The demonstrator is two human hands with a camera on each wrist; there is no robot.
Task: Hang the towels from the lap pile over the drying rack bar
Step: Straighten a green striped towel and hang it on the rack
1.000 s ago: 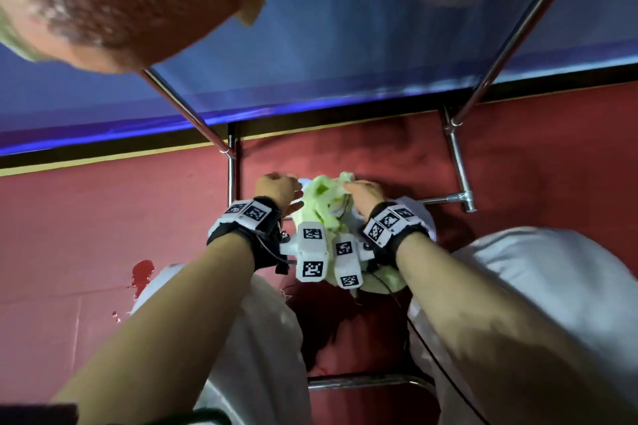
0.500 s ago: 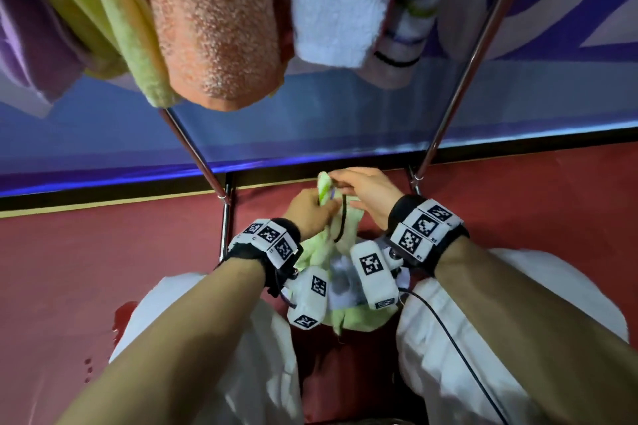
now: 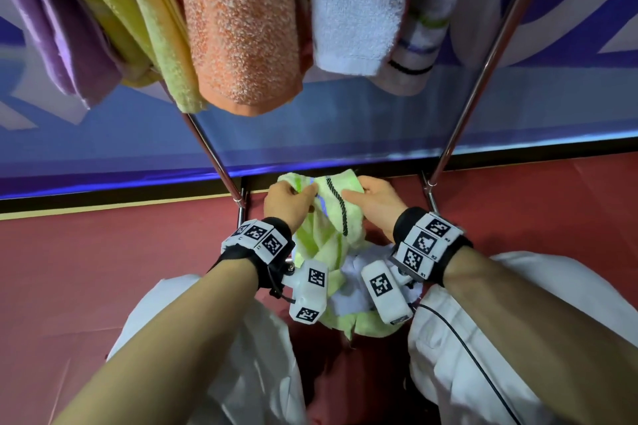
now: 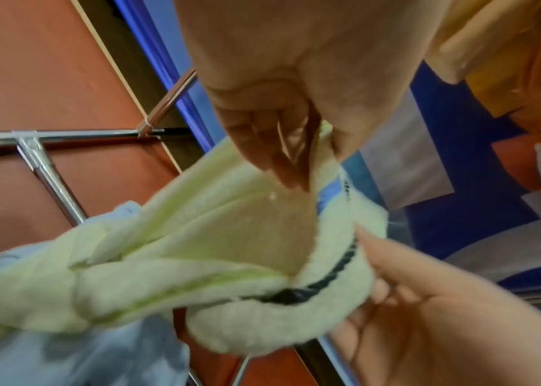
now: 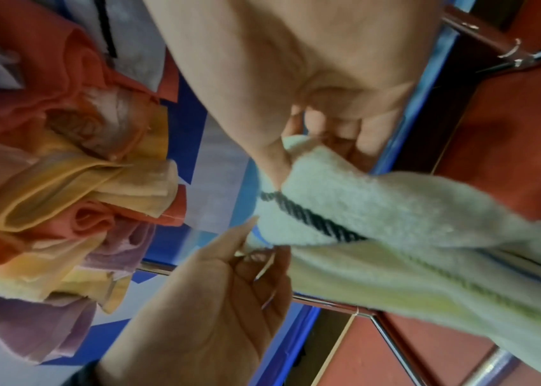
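Both hands hold up a pale green towel [image 3: 333, 214] with a dark cord stripe, above my lap and in front of the rack. My left hand [image 3: 298, 195] pinches its upper left edge between thumb and fingers [image 4: 282, 167]. My right hand [image 3: 359, 195] grips the upper right edge, thumb [image 5: 272, 162] on top of the fold. The towel's lower part trails down into the lap pile [image 3: 348, 302], where a light blue-white towel [image 4: 64, 352] and more green cloth lie. The rack's top bar is hidden behind the hanging towels.
Several towels hang overhead: purple [image 3: 51, 28], yellow-green [image 3: 145, 31], orange [image 3: 241, 28], white [image 3: 355, 3] and a striped one [image 3: 419, 41]. Chrome rack legs slant down at left [image 3: 210, 148] and right [image 3: 483, 62] to the red floor [image 3: 103, 269]. A blue banner stands behind.
Both hands have risen from the lap with the green towel and moved apart along its top edge. The view has tilted up, so the hanging towels now fill the top.
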